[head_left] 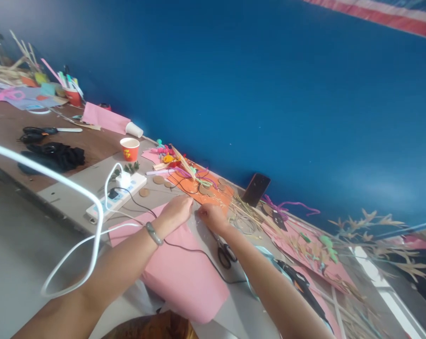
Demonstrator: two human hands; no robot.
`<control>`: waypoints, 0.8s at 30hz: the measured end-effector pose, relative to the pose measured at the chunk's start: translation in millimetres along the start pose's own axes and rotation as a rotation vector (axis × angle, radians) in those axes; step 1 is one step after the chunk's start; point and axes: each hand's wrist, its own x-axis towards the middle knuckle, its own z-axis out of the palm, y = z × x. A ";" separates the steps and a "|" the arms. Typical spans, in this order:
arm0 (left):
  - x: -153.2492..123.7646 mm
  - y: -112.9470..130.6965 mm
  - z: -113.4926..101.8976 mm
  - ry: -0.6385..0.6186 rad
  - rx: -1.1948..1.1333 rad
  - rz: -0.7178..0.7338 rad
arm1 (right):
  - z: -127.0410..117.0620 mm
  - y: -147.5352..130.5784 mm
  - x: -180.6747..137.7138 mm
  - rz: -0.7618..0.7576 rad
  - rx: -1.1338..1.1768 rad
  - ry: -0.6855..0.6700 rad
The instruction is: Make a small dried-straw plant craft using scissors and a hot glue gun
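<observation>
My left hand [177,210], with a green bangle on the wrist, and my right hand [213,216] reach out over the table and nearly meet. Both have their fingers pinched together at a spot beside the orange paper sheet [213,193]; what they pinch is too small to make out. Straw strips and small cardboard discs [158,179] lie just beyond the fingers. A pink paper sheet [184,268] lies under my left forearm. Black-handled scissors [226,254] rest under my right forearm.
A white power strip [116,198] with cables sits left of my hands, a red paper cup [129,149] behind it. A black phone [256,189] leans on the blue wall. A glue gun [299,282] lies at right among straw flowers. Gloves and tools lie far left.
</observation>
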 end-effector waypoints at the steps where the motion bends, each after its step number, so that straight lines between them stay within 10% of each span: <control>1: -0.3 0.3 -0.6 -0.002 -0.001 -0.006 | -0.4 -1.5 -0.4 -0.003 -0.001 0.000; 15: -1.2 8.2 -10.6 -0.021 -0.008 -0.069 | -17.1 0.1 -17.5 -0.072 0.395 -0.001; 24: -0.8 6.8 -10.8 -0.012 0.008 -0.061 | 2.9 -2.9 -0.2 -0.052 0.190 -0.003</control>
